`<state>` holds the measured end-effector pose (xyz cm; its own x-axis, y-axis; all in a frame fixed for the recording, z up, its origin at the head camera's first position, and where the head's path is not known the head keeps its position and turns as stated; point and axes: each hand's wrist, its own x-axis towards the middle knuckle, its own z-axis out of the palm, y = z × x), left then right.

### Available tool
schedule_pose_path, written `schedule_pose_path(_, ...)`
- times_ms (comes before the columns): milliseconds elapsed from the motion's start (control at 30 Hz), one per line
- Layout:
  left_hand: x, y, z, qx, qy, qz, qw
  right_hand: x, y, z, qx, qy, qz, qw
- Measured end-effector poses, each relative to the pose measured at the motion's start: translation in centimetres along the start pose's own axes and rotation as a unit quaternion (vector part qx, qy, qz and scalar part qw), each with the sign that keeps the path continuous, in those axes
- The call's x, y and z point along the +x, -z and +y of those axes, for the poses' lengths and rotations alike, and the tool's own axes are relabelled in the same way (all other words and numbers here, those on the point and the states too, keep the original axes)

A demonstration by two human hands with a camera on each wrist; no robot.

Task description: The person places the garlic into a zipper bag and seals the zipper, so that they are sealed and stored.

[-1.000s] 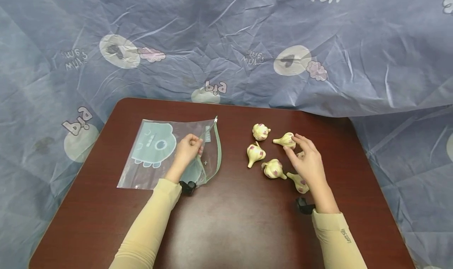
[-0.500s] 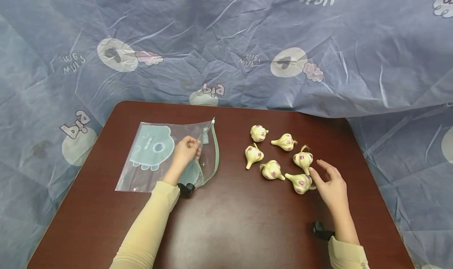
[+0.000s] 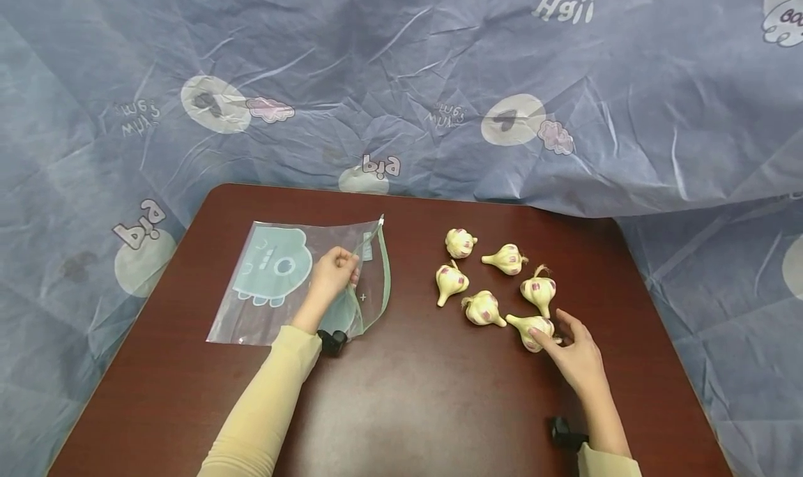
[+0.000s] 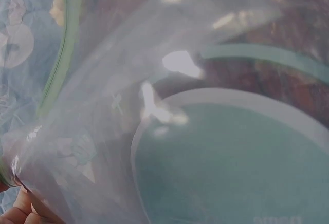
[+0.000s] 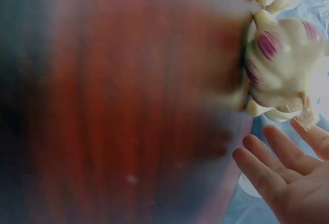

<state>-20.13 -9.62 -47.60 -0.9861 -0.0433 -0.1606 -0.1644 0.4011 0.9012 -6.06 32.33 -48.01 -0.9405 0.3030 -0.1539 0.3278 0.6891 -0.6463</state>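
My left hand (image 3: 334,273) pinches the upper layer of a clear zip bag (image 3: 245,321) at its green-edged mouth, lifting it so the mouth gapes to the right. In the left wrist view the film of the bag (image 4: 226,147) fills most of the picture, with fingertips at the lower left corner. My right hand (image 3: 578,360) is at the nearest garlic bulb (image 3: 533,332); its thumb overlaps the bulb, and its fingers are spread behind. The right wrist view has the fingers of the right hand (image 5: 288,167) extended just below the root end of the garlic bulb (image 5: 282,62).
Several more garlic bulbs lie in a loose group on the dark red table (image 3: 408,400), among them one garlic bulb (image 3: 539,292) right behind the nearest. A blue patterned cloth (image 3: 401,79) hangs behind the table and along its sides.
My right hand has moved from the far bulbs toward me, swung out to the right, then come in to the nearest garlic bulb. The left hand keeps its pinch on the bag.
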Motion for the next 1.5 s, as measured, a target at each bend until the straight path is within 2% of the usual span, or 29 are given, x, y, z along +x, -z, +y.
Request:
schedule_pose_path(433, -0.1, -0.1, 0.2, -0.006, -0.004, 0.003, 1.0, 0.0, -0.6, -0.2, -0.062, 0.002, -0.038, 0.997)
schedule_pose_path(667, -0.5, -0.1, 0.1, -0.01, -0.002, 0.002, 0.9999, -0.5, -0.5, -0.3, -0.076, 0.006, -0.058, 0.995)
schedule_pose_path(967, -0.5, 0.0, 0.3, -0.006, -0.01, 0.008, 0.9999, -0.6, -0.3, -0.7, -0.073, -0.003, -0.042, 0.996)
schedule_pose_path(1167, -0.5, 0.0, 0.1, -0.003, -0.003, 0.004, 1.0, -0.8, 0.0, -1.0, -0.056, -0.004, -0.014, 0.998)
schedule_pose_path(1400, -0.5, 0.0, 0.1, -0.011, -0.007, 0.006, 0.9999, -0.7, 0.2, -2.7, -0.033, 0.025, 0.033, 0.999)
schedule_pose_path(1500, -0.6, 0.0, 0.1, -0.015, -0.008, 0.007, 0.9998, -0.5, 0.1, -3.9, -0.019, 0.03, 0.037, 0.999)
